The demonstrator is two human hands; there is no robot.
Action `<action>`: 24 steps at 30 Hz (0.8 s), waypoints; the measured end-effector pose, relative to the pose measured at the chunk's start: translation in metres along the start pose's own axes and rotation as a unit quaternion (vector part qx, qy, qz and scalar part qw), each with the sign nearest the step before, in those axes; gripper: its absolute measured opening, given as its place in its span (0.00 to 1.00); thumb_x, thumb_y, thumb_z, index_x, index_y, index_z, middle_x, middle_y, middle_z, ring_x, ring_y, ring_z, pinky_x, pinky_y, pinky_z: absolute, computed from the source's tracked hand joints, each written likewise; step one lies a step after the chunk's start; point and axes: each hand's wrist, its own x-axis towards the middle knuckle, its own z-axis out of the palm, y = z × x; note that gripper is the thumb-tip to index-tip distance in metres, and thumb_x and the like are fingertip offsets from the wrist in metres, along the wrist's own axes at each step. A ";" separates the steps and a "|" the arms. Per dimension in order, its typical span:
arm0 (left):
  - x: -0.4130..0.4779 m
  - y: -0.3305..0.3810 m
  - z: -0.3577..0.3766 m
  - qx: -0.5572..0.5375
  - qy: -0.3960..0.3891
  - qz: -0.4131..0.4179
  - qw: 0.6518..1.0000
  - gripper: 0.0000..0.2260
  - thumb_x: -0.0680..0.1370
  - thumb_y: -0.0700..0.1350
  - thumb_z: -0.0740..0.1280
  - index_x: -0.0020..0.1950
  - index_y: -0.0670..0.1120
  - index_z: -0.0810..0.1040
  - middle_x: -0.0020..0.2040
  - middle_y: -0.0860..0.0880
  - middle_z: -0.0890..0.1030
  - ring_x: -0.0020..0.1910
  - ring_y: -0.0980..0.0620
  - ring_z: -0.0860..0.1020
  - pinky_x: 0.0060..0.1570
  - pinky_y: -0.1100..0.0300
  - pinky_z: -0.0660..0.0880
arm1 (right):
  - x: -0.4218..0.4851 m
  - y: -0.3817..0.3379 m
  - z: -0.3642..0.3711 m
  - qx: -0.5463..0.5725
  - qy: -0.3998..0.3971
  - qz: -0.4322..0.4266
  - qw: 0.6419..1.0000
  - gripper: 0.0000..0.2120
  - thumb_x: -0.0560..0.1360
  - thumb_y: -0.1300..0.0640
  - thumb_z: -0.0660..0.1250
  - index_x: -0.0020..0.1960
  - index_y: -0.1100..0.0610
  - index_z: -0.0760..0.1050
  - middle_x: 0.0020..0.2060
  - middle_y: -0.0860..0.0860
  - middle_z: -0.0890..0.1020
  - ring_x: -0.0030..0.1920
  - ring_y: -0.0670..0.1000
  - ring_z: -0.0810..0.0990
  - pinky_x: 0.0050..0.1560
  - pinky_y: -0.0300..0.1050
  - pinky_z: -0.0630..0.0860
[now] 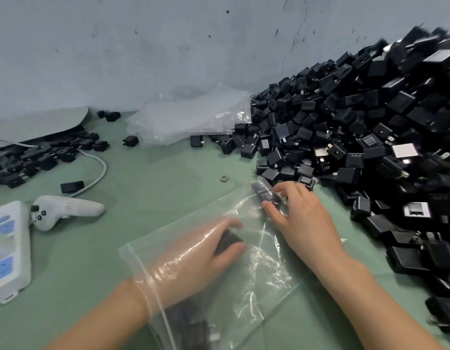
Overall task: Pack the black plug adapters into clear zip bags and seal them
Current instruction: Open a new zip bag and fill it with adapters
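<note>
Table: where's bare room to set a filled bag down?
Bare mat between controller, spare bags and the open bag; also between white box and left forearm. Crowded: adapter pile right, smaller heap far left.

Two hands (201, 251) (302, 218), one open bag (256, 286), one controller (67, 209), countless adapters (370, 122).

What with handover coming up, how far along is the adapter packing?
Done: a few packed adapters lie in the clear zip bag, near its mouth. In hand: the left hand is inside the bag holding an adapter; the right hand pinches a second adapter at the bag's far corner. Left: this bag is unsealed, and a big adapter pile and a stack of empty bags wait.
</note>
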 end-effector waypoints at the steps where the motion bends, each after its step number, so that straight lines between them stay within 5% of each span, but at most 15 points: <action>1: 0.002 0.002 0.000 -0.043 -0.005 0.002 0.999 0.12 0.78 0.56 0.66 0.61 0.59 0.73 0.46 0.67 0.78 0.46 0.66 0.77 0.50 0.70 0.70 | -0.001 0.000 0.000 -0.001 0.005 -0.003 1.000 0.16 0.79 0.41 0.61 0.63 0.48 0.70 0.57 0.45 0.76 0.56 0.50 0.73 0.52 0.46 0.71; 4: 0.004 0.011 -0.003 -0.175 -0.008 -0.041 0.984 0.07 0.78 0.45 0.71 0.52 0.53 0.75 0.42 0.62 0.82 0.39 0.67 0.78 0.42 0.74 0.70 | -0.003 -0.001 0.001 0.000 0.018 -0.005 1.000 0.15 0.81 0.43 0.60 0.63 0.49 0.70 0.57 0.46 0.76 0.55 0.50 0.74 0.52 0.48 0.73; 6: 0.003 0.019 0.000 -0.225 0.033 -0.096 0.969 0.05 0.77 0.47 0.71 0.48 0.50 0.75 0.35 0.59 0.81 0.35 0.64 0.78 0.38 0.73 0.70 | -0.004 -0.002 0.001 -0.005 0.022 -0.008 1.000 0.14 0.81 0.44 0.60 0.63 0.49 0.71 0.57 0.46 0.76 0.54 0.51 0.74 0.53 0.49 0.73; 9: -0.003 0.013 -0.001 -0.060 0.084 -0.070 0.992 0.08 0.78 0.58 0.64 0.56 0.59 0.75 0.38 0.55 0.78 0.39 0.60 0.76 0.42 0.69 0.68 | -0.004 -0.002 0.001 -0.017 0.020 -0.008 1.000 0.14 0.81 0.44 0.59 0.63 0.49 0.72 0.56 0.47 0.76 0.54 0.51 0.74 0.57 0.50 0.71; 14: -0.014 -0.007 -0.023 0.156 -0.006 0.065 0.986 0.16 0.82 0.51 0.62 0.69 0.59 0.71 0.42 0.58 0.78 0.40 0.61 0.73 0.45 0.76 0.65 | -0.004 -0.001 0.001 -0.005 0.018 -0.003 1.000 0.14 0.81 0.44 0.59 0.63 0.49 0.72 0.56 0.46 0.76 0.55 0.51 0.74 0.59 0.50 0.70; 19: 0.000 0.002 -0.010 0.142 -0.018 0.113 0.983 0.13 0.82 0.58 0.60 0.66 0.60 0.70 0.39 0.62 0.72 0.41 0.66 0.71 0.45 0.72 0.66 | -0.002 0.003 0.002 0.037 0.014 0.003 0.999 0.12 0.81 0.46 0.58 0.62 0.47 0.74 0.56 0.44 0.76 0.56 0.50 0.74 0.60 0.50 0.68; 24: 0.031 0.021 0.014 0.088 -0.002 0.084 0.993 0.08 0.81 0.57 0.63 0.57 0.55 0.73 0.39 0.56 0.75 0.36 0.63 0.71 0.38 0.72 0.65 | -0.002 0.008 -0.003 0.202 0.038 0.051 0.977 0.11 0.84 0.53 0.54 0.59 0.44 0.75 0.53 0.39 0.80 0.54 0.44 0.76 0.54 0.46 0.70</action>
